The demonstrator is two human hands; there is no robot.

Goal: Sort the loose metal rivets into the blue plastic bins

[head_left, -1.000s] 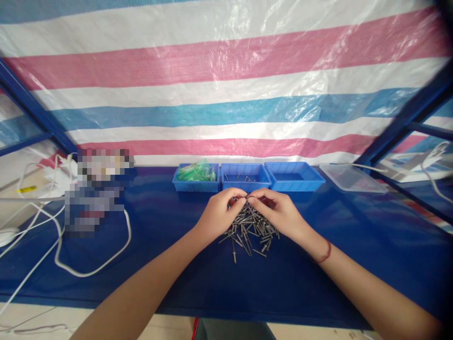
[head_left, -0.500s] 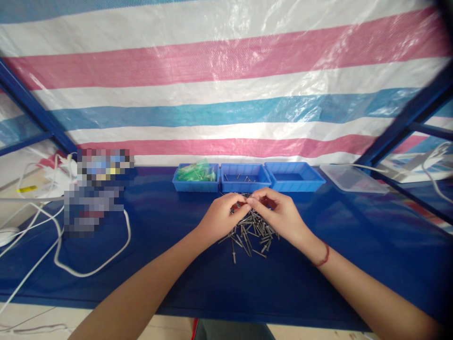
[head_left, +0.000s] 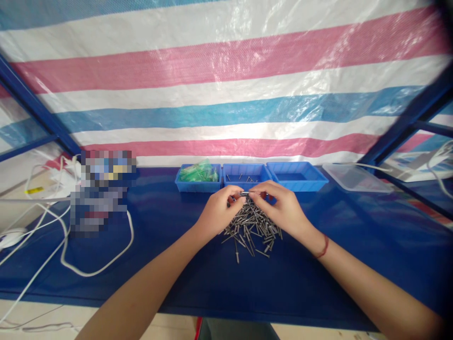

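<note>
Steel-grey rivet (head_left: 245,193), short, slim, tight between fingertips of left hand (head_left: 217,212) and right hand (head_left: 283,210), above heap (head_left: 253,230)

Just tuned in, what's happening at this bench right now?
A person works bare-handed at a blue table. The left hand and right hand together pinch one small metal pin at their fingertips, just above the pile of metal pins. Behind the pile stand a left bin holding green pieces, a middle bin with a few pins, and a right bin.
</note>
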